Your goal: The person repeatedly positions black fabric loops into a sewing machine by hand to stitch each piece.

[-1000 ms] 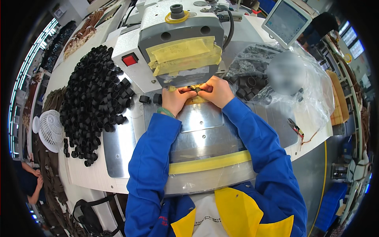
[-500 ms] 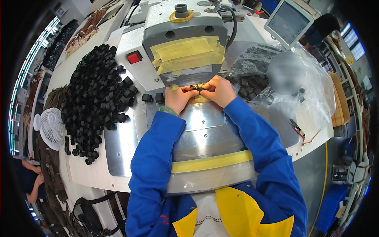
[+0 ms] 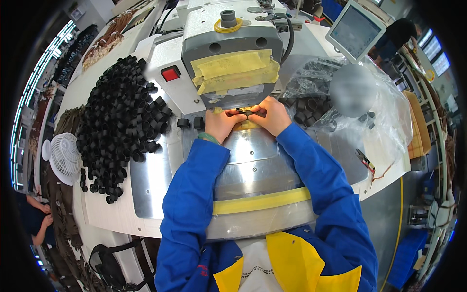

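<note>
Under the grey head of an industrial sewing machine (image 3: 232, 44), my two hands meet at the lit needle area. My left hand (image 3: 219, 125), with a green band at the wrist, pinches one side of a small black strap loop (image 3: 247, 115). From the other side, my right hand (image 3: 274, 117) has its fingers closed on the same loop. Fingers and machine parts cover most of the piece. Two more black strap loops, a nearer one (image 3: 199, 122) and another (image 3: 183, 123), stand just left of my left hand on the metal plate (image 3: 245, 146).
A large heap of black loops (image 3: 116, 117) spreads over the table's left side. To the right lie a clear plastic bag (image 3: 389, 117) with dark loops in it and a pair of thread snips (image 3: 365, 160). A tablet-like screen (image 3: 356, 30) stands behind. A white fan (image 3: 65, 158) is far left.
The whole view has shifted slightly. Both hands stay at the needle area with their fingers closed on the loop; the fingertips have moved only a little.
</note>
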